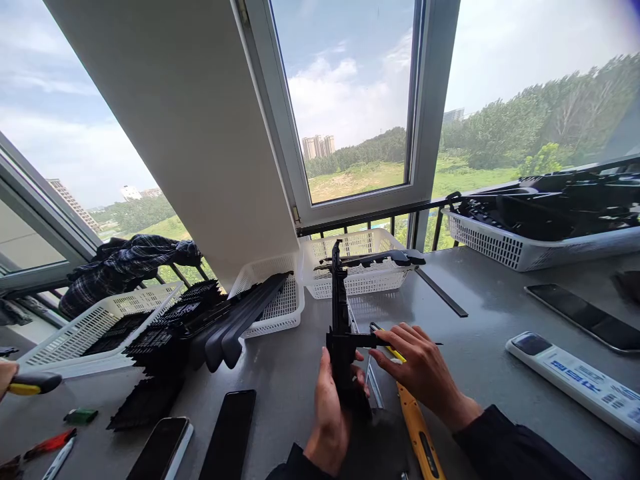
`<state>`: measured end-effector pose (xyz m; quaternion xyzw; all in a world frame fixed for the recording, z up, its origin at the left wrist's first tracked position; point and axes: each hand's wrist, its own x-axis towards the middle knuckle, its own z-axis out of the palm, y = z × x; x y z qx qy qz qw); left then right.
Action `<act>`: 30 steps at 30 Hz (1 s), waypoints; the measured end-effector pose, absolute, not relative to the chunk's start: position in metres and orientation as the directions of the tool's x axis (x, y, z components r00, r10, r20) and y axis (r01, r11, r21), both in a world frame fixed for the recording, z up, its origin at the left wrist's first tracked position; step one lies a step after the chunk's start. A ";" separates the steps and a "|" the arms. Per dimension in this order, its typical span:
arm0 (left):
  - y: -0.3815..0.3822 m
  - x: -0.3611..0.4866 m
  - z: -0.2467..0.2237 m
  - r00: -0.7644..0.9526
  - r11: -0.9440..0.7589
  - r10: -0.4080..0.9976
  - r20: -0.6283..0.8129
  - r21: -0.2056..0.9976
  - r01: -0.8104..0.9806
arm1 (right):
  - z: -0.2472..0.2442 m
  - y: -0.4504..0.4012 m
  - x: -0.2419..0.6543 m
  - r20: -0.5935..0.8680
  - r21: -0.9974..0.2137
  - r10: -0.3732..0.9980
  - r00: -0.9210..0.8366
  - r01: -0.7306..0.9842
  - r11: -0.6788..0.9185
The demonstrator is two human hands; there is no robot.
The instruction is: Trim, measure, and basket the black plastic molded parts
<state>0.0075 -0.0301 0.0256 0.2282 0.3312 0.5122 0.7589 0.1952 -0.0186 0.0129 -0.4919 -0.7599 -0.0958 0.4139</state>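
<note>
A long, narrow black plastic part (340, 313) stands upright in my left hand (327, 417), whose fingers wrap around its lower end. My right hand (420, 367) is closed, fingertips and thumb pinching a thin black crosspiece (364, 340) at the part's right side. I cannot tell whether this crosspiece is separate or belongs to the part. A dark tip shows past the right hand's knuckles. Close under those fingers is a slim yellow tool (396, 353), partly hidden. Below lies an orange-yellow power tool (419, 433) on the grey table (285, 373).
White baskets (273, 327) with black parts line the back; a fuller basket (523, 253) stands right. Stacked black grilles (167, 327) are at left. Phones (227, 437) and a white device (575, 380) lie about. Another person's hand (6, 377) holds a yellow-and-black handle.
</note>
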 end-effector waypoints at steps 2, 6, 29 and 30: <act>-0.031 0.009 0.024 0.262 0.370 0.929 -0.262 0.690 -0.623 | 0.014 -0.019 0.195 0.728 -0.260 0.666 -0.162 0.834 0.487; -0.032 0.009 0.026 0.238 0.362 0.932 -0.273 0.707 -0.608 | 0.014 -0.019 0.195 0.721 -0.267 0.673 -0.167 0.829 0.491; -0.029 0.004 0.028 0.281 0.409 0.912 -0.299 0.604 -0.684 | 0.010 -0.021 0.199 0.691 -0.271 0.695 -0.198 0.821 0.503; -0.028 0.004 0.028 0.292 0.416 0.909 -0.298 0.604 -0.680 | 0.010 -0.020 0.199 0.691 -0.271 0.696 -0.199 0.820 0.503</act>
